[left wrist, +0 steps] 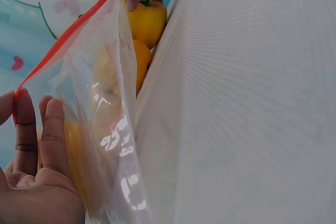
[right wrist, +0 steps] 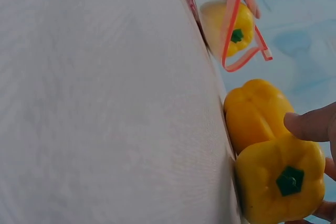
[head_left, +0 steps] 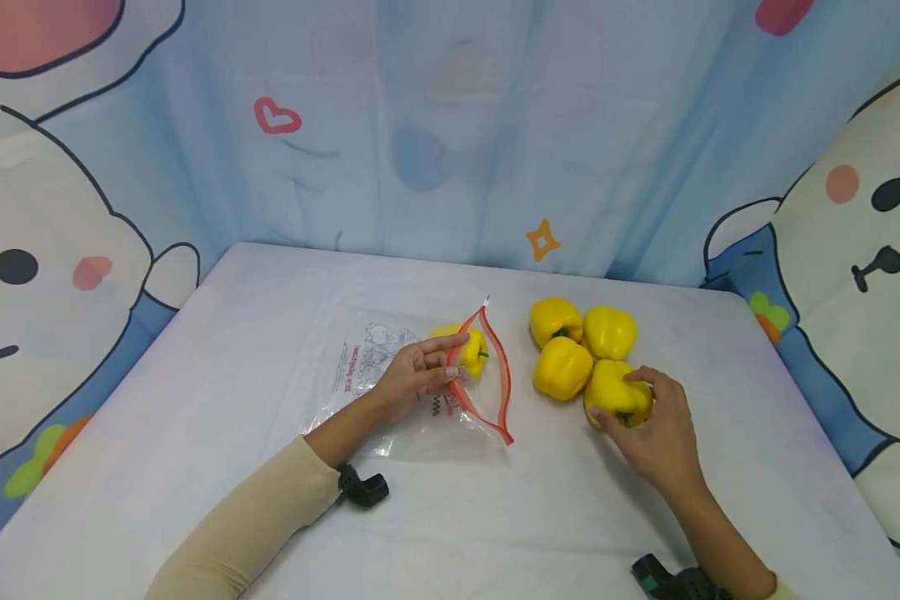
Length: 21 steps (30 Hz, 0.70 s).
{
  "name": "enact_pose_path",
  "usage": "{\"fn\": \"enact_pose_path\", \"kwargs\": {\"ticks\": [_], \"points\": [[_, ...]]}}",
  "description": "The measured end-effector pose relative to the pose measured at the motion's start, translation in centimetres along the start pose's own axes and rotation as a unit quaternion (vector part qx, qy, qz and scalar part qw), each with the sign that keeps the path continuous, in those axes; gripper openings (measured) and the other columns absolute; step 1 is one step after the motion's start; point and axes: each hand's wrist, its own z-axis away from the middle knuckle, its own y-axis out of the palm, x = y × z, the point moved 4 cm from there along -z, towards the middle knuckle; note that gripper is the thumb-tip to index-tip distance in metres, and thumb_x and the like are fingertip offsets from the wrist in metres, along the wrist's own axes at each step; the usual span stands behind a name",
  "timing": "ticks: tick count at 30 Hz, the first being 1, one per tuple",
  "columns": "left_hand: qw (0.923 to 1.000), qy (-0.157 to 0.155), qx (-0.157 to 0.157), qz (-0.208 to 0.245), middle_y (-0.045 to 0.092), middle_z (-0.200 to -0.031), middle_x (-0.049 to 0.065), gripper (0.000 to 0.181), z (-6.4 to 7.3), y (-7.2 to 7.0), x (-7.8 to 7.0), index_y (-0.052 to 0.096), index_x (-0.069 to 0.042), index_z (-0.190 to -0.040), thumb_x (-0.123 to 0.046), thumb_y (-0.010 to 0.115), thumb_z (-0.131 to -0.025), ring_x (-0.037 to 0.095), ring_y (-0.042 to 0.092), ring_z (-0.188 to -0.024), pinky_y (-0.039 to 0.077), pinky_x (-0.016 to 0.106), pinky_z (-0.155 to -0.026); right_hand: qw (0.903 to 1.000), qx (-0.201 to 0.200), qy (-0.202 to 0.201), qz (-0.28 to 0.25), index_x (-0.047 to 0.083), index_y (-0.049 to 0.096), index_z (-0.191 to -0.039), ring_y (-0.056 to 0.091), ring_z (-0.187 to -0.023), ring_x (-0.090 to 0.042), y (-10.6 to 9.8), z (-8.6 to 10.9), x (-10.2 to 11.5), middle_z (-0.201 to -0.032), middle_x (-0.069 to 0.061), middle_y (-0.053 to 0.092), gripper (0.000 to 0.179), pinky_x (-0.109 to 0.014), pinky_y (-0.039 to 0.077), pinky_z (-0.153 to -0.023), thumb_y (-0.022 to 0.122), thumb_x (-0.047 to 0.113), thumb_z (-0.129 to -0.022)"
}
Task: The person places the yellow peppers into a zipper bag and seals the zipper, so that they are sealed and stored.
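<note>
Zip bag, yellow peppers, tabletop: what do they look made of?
Zip bag: likely thin plastic film; clear, glossy, with sharp highlights.
Yellow peppers: real or moulded plastic, can't tell; smooth, soft sheen.
Tabletop: perhaps matte white cloth; fine weave-like texture in wrist views.

Clear plastic bag (head_left: 412, 442) lies left, its red-edged mouth (head_left: 507, 379) open rightward, one yellow pepper (head_left: 474, 354) just inside. Four yellow peppers (head_left: 562, 368) cluster right; the nearest pepper (head_left: 607, 387) points its green stem (right wrist: 290, 181) near.

A passable strip of white tabletop (head_left: 528, 412) separates the clear plastic bag with red zip edges (head_left: 420, 442) from four rounded yellow bell peppers (head_left: 563, 369), bunched tightly; a fifth yellow pepper (head_left: 472, 358) sits just inside the bag's open mouth, partly blocking it.
</note>
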Motion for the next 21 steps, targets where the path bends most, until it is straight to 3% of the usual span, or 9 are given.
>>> {"fn": "enact_pose_path", "kwargs": {"ticks": [5,9,16,21], "points": [[1.0000,-0.006,0.001,0.000,0.072,-0.097,-0.002,0.057,0.01,0.03,0.02,0.041,0.002,-0.147,0.000,0.055,-0.092,0.008,0.071,-0.089,0.058,0.020,-0.079,0.9998,-0.008,0.004,0.017,0.000,0.046,-0.130,0.043,-0.119,-0.044,-0.11,0.20,0.08,-0.140,-0.027,0.042,0.065,-0.061,0.041,-0.099,0.080,0.026,-0.081],[1.0000,-0.005,0.001,-0.002,0.073,-0.099,-0.001,0.056,0.00,-0.04,0.07,0.041,0.001,-0.147,0.001,0.055,-0.092,0.008,0.071,-0.089,0.058,0.020,-0.079,0.9997,-0.012,0.003,0.022,0.001,0.048,-0.130,0.044,-0.118,-0.044,-0.15,0.19,-0.02,-0.139,-0.027,0.043,0.063,-0.060,0.043,-0.094,0.078,0.029,-0.083],[1.0000,-0.001,-0.002,-0.002,0.072,-0.095,-0.002,0.055,0.03,-0.02,0.04,0.042,0.001,-0.146,0.003,0.055,-0.093,0.008,0.071,-0.088,0.058,0.021,-0.079,0.9995,-0.023,-0.010,0.020,0.001,0.052,-0.128,0.044,-0.121,-0.041,-0.55,0.19,0.11,-0.139,-0.026,0.045,0.056,-0.047,0.049,-0.079,0.077,0.027,-0.084],[1.0000,-0.001,-0.001,0.000,0.069,-0.086,-0.002,0.054,0.00,-0.06,0.09,0.043,0.001,-0.146,0.005,0.053,-0.093,0.009,0.071,-0.089,0.058,0.024,-0.081,0.9999,-0.007,0.002,0.013,0.000,0.051,-0.130,0.039,-0.128,-0.046,-0.60,0.04,0.15,-0.141,-0.028,0.042,0.057,-0.062,0.044,-0.098,0.075,0.026,-0.086]]}}
